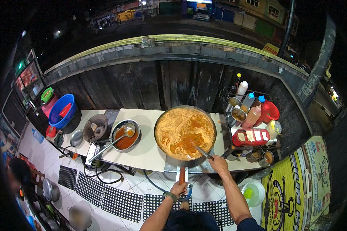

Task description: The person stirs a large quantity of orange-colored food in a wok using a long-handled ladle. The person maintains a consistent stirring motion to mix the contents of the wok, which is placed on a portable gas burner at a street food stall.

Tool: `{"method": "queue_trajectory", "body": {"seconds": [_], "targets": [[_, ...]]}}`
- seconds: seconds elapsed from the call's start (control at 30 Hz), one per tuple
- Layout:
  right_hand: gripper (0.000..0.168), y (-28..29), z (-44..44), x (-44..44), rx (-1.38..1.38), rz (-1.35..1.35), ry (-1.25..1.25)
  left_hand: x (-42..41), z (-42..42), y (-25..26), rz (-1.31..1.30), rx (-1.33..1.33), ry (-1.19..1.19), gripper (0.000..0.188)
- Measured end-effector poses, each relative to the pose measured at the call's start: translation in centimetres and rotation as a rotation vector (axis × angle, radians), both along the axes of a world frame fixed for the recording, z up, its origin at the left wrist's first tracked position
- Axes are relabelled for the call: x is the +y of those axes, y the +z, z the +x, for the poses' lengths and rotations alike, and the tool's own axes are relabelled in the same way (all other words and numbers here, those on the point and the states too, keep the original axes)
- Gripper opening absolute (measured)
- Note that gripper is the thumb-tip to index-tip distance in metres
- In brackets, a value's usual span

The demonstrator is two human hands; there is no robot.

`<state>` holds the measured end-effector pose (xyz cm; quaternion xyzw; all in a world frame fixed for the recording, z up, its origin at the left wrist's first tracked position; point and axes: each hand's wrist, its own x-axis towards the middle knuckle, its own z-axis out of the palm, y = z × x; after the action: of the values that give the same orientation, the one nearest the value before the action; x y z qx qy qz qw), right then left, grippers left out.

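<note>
In front of me stands a large round pan [156, 144] full of orange-brown sauce [188, 127] with pale foam swirling on its surface. My left hand [179, 188] grips the pan's brown handle [182, 173] near its end. A metal-handled utensil [201, 151] is in my right hand [219, 165]. Its far end dips into the sauce, so its shape is hidden. Left of the pan, a smaller metal bowl [138, 127] holds red-orange sauce, with a long ladle [112, 144] resting across its rim.
Squeeze bottles [252, 116], metal cups [237, 115] and a red divided container [250, 137] crowd a rack at right. A gas burner [96, 128] and a blue basket [62, 111] stand left. A bucket [256, 193] and perforated mats [122, 203] are on the floor. A person [17, 173] is at far left.
</note>
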<state>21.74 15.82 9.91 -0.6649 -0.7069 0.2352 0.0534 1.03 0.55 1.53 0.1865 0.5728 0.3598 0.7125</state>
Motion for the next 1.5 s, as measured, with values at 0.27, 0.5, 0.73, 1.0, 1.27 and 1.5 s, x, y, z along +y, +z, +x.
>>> {"method": "queue_trajectory", "body": {"seconds": [0.27,0.5,0.73,1.0,1.27,1.5], "targets": [[0.036,1.6,-0.6,-0.8,-0.006,-0.054,-0.021,0.1,0.1,0.3,0.023,-0.04,0.022,0.025],[0.037,0.4,-0.3,-0.6,0.0,0.018,0.002,0.2,-0.4,-1.9,0.008,-0.053,0.025,0.026],[0.039,0.1,-0.2,-0.4,0.027,-0.057,0.012,0.2,0.0,-0.8,0.031,-0.038,0.057,0.023],[0.036,0.8,-0.1,-0.7,0.022,-0.099,-0.003,0.2,0.3,-1.0,0.052,0.016,0.078,0.02],[0.038,2.0,-0.2,-1.6,0.002,-0.087,-0.019,-0.1,0.2,-2.3,0.072,0.006,0.114,0.02],[0.038,1.9,-0.1,-1.8,-0.008,-0.103,-0.029,0.1,0.3,-2.3,0.095,0.036,0.065,0.021]]}}
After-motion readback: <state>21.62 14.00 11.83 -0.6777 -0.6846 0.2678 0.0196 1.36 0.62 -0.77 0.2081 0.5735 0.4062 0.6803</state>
